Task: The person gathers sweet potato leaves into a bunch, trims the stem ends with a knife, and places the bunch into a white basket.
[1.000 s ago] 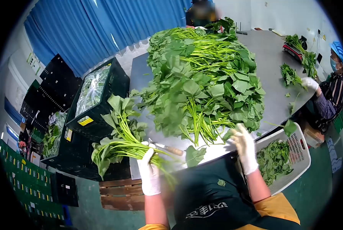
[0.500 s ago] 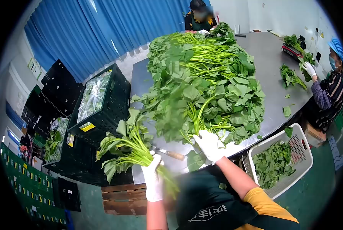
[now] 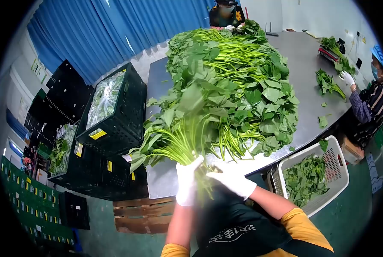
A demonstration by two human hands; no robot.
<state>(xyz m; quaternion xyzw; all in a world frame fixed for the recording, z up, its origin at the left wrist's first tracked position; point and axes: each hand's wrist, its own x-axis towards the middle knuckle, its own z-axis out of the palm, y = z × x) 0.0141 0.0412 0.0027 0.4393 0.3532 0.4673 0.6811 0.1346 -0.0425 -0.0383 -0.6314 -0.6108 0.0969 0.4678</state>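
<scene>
My left hand (image 3: 188,182), in a white glove, is closed around the stems of a thick bunch of leafy greens (image 3: 174,143), held upright over the table's near edge. Close beside it is my right hand (image 3: 232,179), also gloved, its thumb and fingers pinched at the lower stems on the bunch's right side. Stems and leaves there are smeared by motion. Beyond both hands a big pile of leafy greens (image 3: 260,96) covers much of the metal table (image 3: 305,73).
To the left, a dark green crate (image 3: 133,100) holds bagged greens (image 3: 106,100). A white basket (image 3: 343,171) with loose leaves stands at right. One co-worker (image 3: 225,17) is behind the pile; another (image 3: 367,103) sits at the right near a red scale (image 3: 328,55). A wooden pallet (image 3: 142,218) lies below.
My right hand has left the pile's front edge and come left to the bunch with stems. My left hand has moved the bunch right and up, hiding the wooden-handled tool on the table.
</scene>
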